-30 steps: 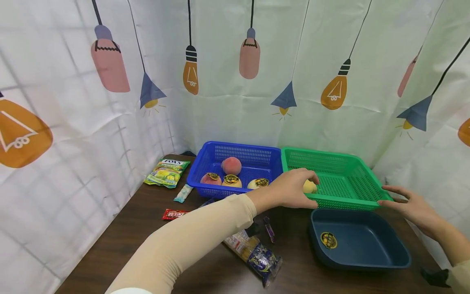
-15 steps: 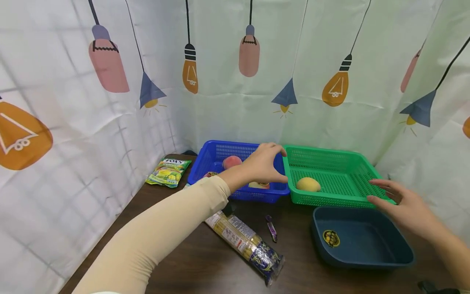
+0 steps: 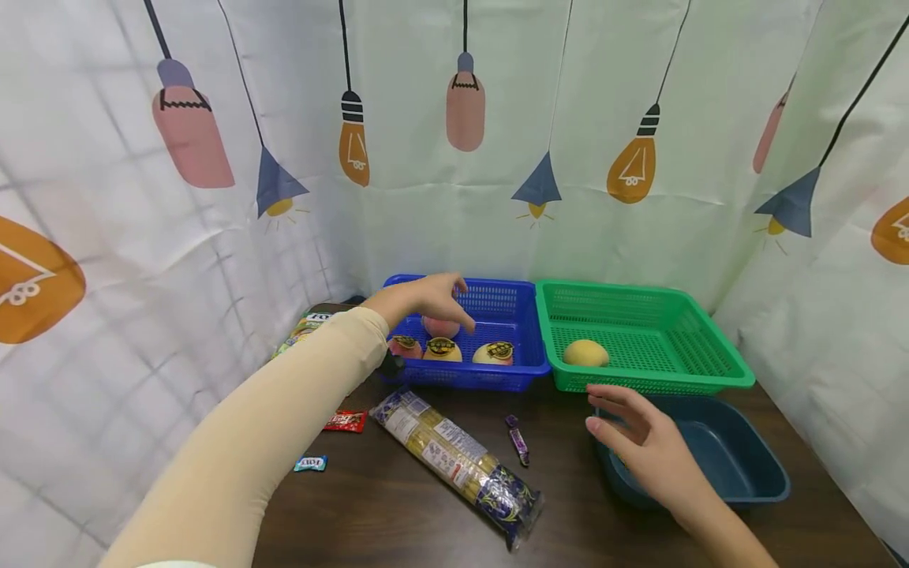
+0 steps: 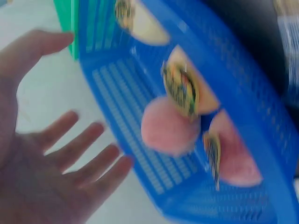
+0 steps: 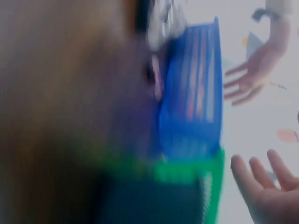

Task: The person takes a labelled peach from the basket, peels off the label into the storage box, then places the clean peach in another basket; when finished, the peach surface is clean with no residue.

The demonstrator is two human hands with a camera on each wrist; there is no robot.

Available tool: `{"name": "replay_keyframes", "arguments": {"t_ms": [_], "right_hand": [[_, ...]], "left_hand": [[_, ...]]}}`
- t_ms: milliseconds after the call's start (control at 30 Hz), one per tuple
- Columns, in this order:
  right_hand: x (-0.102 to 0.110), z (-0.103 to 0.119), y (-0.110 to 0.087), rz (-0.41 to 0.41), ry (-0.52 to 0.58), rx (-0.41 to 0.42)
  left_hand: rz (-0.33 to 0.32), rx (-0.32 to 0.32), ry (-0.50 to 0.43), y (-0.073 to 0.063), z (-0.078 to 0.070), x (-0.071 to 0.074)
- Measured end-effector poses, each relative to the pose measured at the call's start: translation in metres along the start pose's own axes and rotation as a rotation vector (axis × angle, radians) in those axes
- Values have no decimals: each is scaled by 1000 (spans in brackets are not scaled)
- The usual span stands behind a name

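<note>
My left hand (image 3: 432, 300) hovers above the blue basket (image 3: 497, 379), fingers spread and holding nothing. Inside that basket lie several peaches; a pink peach (image 4: 170, 126) shows below the hand in the left wrist view, and a pale peach (image 3: 493, 353) with a black-and-gold sticker sits near the front wall. My right hand (image 3: 649, 442) is over the left side of the dark blue basin (image 3: 731, 450), fingers loosely bent with nothing in them. A yellow fruit (image 3: 585, 353) rests in the left part of the green basket (image 3: 653, 383). The right wrist view is blurred.
A long pack of noodles or spaghetti (image 3: 458, 465) lies diagonally on the dark table (image 3: 398, 528). Around it are a purple-wrapped candy (image 3: 518, 440), a red wrapper (image 3: 346, 421) and a small blue wrapper (image 3: 310, 464). A green candy bag (image 3: 298, 331) is partly behind the left sleeve.
My left hand has withdrawn from the green basket and moved left over the blue one, leaving the yellow fruit behind. My right hand has moved left from the green basket's right end.
</note>
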State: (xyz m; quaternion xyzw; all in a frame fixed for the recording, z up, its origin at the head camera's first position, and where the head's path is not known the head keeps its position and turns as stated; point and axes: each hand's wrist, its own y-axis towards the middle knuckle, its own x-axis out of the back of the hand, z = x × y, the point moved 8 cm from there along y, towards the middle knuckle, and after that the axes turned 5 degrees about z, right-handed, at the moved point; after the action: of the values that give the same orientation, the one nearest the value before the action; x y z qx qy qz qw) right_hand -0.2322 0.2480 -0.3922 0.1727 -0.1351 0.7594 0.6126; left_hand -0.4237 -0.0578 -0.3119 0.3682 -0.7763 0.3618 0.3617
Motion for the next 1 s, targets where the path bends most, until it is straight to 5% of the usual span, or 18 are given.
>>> {"name": "replay_keyframes", "arguments": {"t_ms": [267,433,767,1000], "right_hand": [[-57,-19,11,-16,294,-104],[-81,-27,32,-12,493,-125],[-100,-44,83,-125,629,-135],[-97,-47,102,-162,659,-140]], "left_hand": [[309,115,-60,-6,38,6],[342,149,-88,-5,63,5],[403,199,-204,12,102,-11],[529,280,-80,27,106,-24]]}}
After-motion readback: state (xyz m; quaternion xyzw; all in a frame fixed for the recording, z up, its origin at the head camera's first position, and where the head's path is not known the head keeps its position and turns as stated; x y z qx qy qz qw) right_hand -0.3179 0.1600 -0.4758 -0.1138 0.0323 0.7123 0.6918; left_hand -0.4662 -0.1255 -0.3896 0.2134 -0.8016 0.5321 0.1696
